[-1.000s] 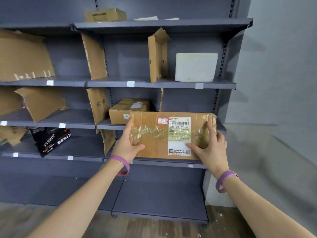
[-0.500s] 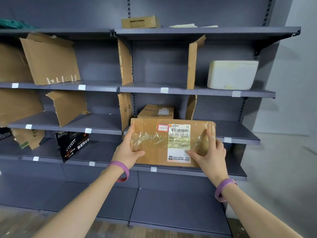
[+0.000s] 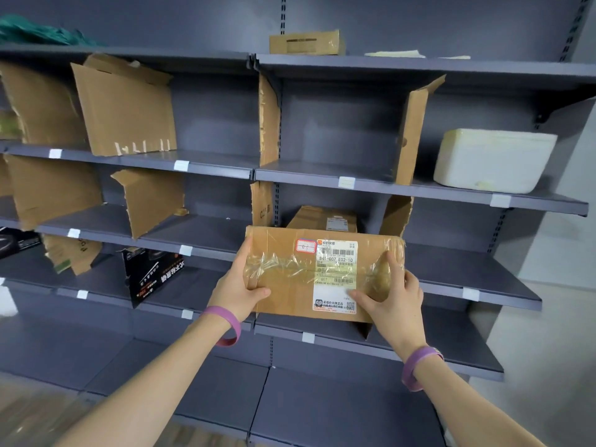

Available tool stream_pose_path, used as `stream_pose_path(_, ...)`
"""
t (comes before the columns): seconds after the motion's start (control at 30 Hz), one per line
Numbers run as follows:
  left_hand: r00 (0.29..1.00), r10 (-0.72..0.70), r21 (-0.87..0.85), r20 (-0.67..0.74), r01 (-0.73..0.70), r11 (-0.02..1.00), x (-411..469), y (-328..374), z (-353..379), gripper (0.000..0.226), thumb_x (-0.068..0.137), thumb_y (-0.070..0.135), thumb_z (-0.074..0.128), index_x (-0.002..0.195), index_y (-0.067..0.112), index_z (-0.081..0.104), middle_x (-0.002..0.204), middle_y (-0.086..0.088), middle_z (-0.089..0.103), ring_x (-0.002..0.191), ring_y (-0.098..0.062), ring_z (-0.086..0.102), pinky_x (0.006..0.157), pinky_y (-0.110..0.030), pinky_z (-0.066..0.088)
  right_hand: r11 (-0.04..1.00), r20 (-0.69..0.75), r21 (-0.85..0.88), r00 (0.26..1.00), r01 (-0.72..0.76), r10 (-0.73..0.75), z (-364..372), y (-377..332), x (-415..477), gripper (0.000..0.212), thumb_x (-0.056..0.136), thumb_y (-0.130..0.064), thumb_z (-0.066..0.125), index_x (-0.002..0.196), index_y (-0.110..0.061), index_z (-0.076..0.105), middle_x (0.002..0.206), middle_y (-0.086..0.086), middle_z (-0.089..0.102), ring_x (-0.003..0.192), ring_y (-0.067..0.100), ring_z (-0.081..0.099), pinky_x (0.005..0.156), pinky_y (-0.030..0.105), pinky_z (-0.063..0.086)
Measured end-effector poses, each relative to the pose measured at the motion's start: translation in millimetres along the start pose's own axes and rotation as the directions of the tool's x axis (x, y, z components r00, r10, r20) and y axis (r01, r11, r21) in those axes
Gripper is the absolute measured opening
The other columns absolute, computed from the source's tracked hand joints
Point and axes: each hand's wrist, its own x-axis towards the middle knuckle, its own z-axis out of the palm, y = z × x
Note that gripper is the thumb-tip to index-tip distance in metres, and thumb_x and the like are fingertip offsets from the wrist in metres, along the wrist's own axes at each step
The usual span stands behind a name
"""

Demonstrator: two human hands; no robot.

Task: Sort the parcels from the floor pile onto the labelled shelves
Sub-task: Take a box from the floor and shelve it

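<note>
A flat brown cardboard parcel (image 3: 290, 285), wrapped in clear tape and bearing a white shipping label and a small red-bordered sticker, is held up in front of the grey shelving (image 3: 380, 185). My left hand (image 3: 237, 287) grips its left edge, thumb on the front. My right hand (image 3: 392, 301) grips its lower right corner. The parcel hangs level with the third shelf (image 3: 483, 293), in front of the middle bay. Another brown parcel (image 3: 322, 217) lies on that shelf right behind it. White label tags (image 3: 346, 181) mark the shelf edges.
Torn cardboard dividers (image 3: 269, 121) split the bays. A white foam box (image 3: 493, 159) sits on the upper right shelf, a small carton (image 3: 306, 42) on top, a black printed box (image 3: 153, 274) lower left. A grey wall and pale floor lie to the right.
The view has swung left and closer to the shelving, so more left bays show. The parcel stays in both hands, now slightly nearer the middle bay.
</note>
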Motion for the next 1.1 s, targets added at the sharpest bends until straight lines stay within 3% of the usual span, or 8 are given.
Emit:
stream_pose_path(0.1,0.997,-0.044,0.013,-0.06,0.045,0.999,6,-14,-17,0.099,0.083,0.011,0.07,0.146,0.052,0.005,0.14,0.017,0.04,0.093,-0.013,0.057,0.087,-0.036,0.051,0.999,0.055,0.035,0.998,0.041,-0.043,33,-8,18,0.101,0.069,-0.062,0.073,0.145,-0.049,0.009,0.151,0.002,0.025,0.136,0.031,0.025,0.108,0.054,0.034)
stream_pose_path(0.33,0.967,-0.149,0.015,-0.206,0.156,0.988,12,-62,-80,0.099,0.086,0.006,0.065,0.144,0.056,0.003,0.141,0.022,0.04,0.094,-0.008,0.058,0.083,-0.03,0.048,0.98,0.184,0.12,0.967,0.158,-0.178,124,-61,33,0.104,0.07,-0.062,0.072,0.149,-0.045,0.007,0.143,0.009,0.03,0.127,0.035,0.031,0.106,0.047,0.033)
stream_pose_path(0.43,0.949,-0.179,0.008,-0.259,0.187,0.982,15,-83,-108,0.098,0.087,0.006,0.064,0.142,0.059,0.003,0.134,0.028,0.042,0.106,-0.009,0.054,0.091,-0.03,0.046,0.97,0.232,0.157,0.948,0.184,-0.217,159,-87,35,0.104,0.072,-0.062,0.071,0.149,-0.045,0.004,0.142,0.009,0.029,0.127,0.033,0.029,0.106,0.047,0.032)
stream_pose_path(0.6,0.933,-0.187,-0.019,-0.307,0.19,0.982,33,-118,-149,0.094,0.087,0.004,0.061,0.138,0.061,0.006,0.108,0.04,0.048,0.093,0.008,0.053,0.076,-0.011,0.041,0.962,0.273,0.171,0.927,0.215,-0.256,214,-123,44,0.102,0.072,-0.063,0.07,0.148,-0.047,0.003,0.148,0.007,0.025,0.132,0.033,0.025,0.107,0.05,0.033)
stream_pose_path(0.73,0.941,-0.171,-0.068,-0.294,0.158,0.985,68,-152,-186,0.094,0.086,0.001,0.061,0.136,0.061,0.008,0.1,0.049,0.04,0.084,0.024,0.048,0.068,-0.005,0.038,0.964,0.245,0.162,0.938,0.211,-0.246,260,-154,52,0.101,0.071,-0.065,0.069,0.147,-0.048,0.004,0.147,0.006,0.026,0.129,0.033,0.028,0.108,0.049,0.032)
stream_pose_path(0.87,0.96,-0.139,-0.072,-0.241,0.125,0.99,114,-191,-229,0.093,0.086,0.0,0.061,0.145,0.051,0.009,0.107,0.047,0.038,0.094,0.01,0.048,0.085,-0.015,0.039,0.975,0.194,0.13,0.96,0.177,-0.201,309,-188,60,0.101,0.071,-0.066,0.069,0.147,-0.048,0.006,0.147,0.007,0.028,0.127,0.034,0.03,0.108,0.049,0.033)
stream_pose_path(1.03,0.983,-0.105,-0.1,-0.149,0.091,0.991,171,-237,-279,0.094,0.085,0.001,0.062,0.146,0.05,0.01,0.126,0.03,0.049,0.089,0.012,0.053,0.086,-0.018,0.045,0.993,0.136,0.076,0.985,0.094,-0.104,359,-231,60,0.1,0.072,-0.062,0.071,0.147,-0.047,0.006,0.148,0.009,0.027,0.129,0.033,0.028,0.108,0.048,0.031)
stream_pose_path(1.1,0.991,-0.083,-0.105,-0.101,0.072,0.992,191,-249,-290,0.094,0.085,0.002,0.062,0.147,0.049,0.011,0.122,0.033,0.049,0.082,0.013,0.054,0.074,-0.006,0.041,0.997,0.109,0.054,0.992,0.051,-0.057,369,-241,62,0.099,0.072,-0.06,0.072,0.146,-0.048,0.007,0.147,0.007,0.028,0.129,0.032,0.028,0.107,0.047,0.032)
